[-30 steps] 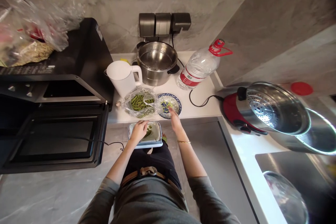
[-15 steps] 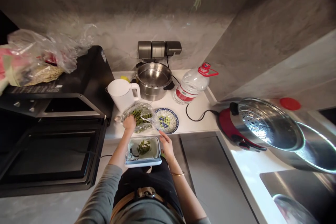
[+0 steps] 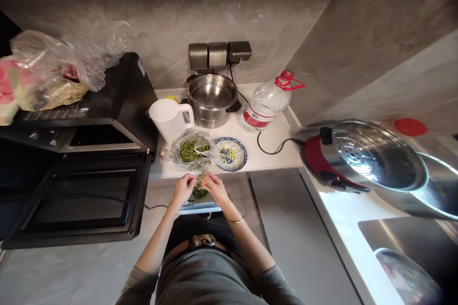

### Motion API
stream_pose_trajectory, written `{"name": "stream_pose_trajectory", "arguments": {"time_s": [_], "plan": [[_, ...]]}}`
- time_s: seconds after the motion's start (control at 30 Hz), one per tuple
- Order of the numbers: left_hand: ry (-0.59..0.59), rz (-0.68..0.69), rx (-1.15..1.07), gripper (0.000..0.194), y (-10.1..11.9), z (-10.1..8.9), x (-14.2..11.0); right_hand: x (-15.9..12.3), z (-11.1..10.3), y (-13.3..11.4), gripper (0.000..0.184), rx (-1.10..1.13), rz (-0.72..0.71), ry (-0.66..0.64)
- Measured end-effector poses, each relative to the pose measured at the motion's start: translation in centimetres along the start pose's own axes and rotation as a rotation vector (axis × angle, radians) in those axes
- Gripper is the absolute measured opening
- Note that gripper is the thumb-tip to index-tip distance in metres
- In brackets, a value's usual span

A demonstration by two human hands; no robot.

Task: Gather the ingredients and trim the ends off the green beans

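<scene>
My left hand (image 3: 183, 187) and my right hand (image 3: 213, 186) meet over a white tray (image 3: 200, 207) on my lap, both pinching one green bean pod (image 3: 201, 177) between their fingertips. Green pod scraps lie in the tray under my hands. Just beyond, on the white counter (image 3: 272, 143), a clear plastic bag of green bean pods (image 3: 191, 150) lies open. To its right stands a blue-patterned plate (image 3: 231, 154) with a few shelled green beans on it.
A white kettle (image 3: 169, 118) and a steel pot (image 3: 212, 98) stand behind the bag, a large water bottle (image 3: 266, 101) to their right. A black oven (image 3: 77, 152) with bags on top fills the left. A red cooker with steel lid (image 3: 361, 159) sits at right.
My left hand left the bag with a pod and my right hand came off the tray's edge. Both now hold the pod together above the tray.
</scene>
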State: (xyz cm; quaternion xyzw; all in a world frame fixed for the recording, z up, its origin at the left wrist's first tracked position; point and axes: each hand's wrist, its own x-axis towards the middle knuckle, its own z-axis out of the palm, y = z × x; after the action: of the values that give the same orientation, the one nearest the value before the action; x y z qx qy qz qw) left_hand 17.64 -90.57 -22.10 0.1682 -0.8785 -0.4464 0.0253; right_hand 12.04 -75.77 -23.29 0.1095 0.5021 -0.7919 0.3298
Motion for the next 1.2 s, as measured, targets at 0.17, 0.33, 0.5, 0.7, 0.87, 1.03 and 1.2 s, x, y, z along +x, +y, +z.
{"name": "stream_pose_trajectory", "arguments": {"time_s": [0.17,0.33,0.5,0.7,0.87,1.03,1.2], "plan": [[-0.011,-0.011,-0.083,0.015,-0.4,1.8,-2.6,-0.5,-0.4,1.1,0.031,0.065,0.061,-0.027],[-0.043,0.077,-0.015,0.015,-0.2,2.5,-2.5,-0.9,-1.1,1.1,0.034,0.077,0.047,0.004],[-0.052,0.190,0.322,0.020,0.0,3.6,-2.7,-0.8,-1.5,1.6,0.036,0.074,0.002,0.063],[-0.048,0.229,0.401,0.026,0.1,5.3,-3.2,-0.5,-1.7,3.1,0.033,0.148,-0.040,0.107],[-0.062,0.079,0.114,0.028,-0.2,6.2,-3.1,-0.4,-1.4,4.5,0.032,0.232,-0.057,0.155],[-0.124,-0.162,-0.295,0.044,-0.2,6.0,-2.3,-0.7,-1.1,4.6,0.031,0.271,-0.063,0.120],[-0.268,-0.392,-0.636,0.054,0.0,5.5,-1.8,-1.1,-0.8,4.5,0.030,0.252,-0.082,0.135]]}}
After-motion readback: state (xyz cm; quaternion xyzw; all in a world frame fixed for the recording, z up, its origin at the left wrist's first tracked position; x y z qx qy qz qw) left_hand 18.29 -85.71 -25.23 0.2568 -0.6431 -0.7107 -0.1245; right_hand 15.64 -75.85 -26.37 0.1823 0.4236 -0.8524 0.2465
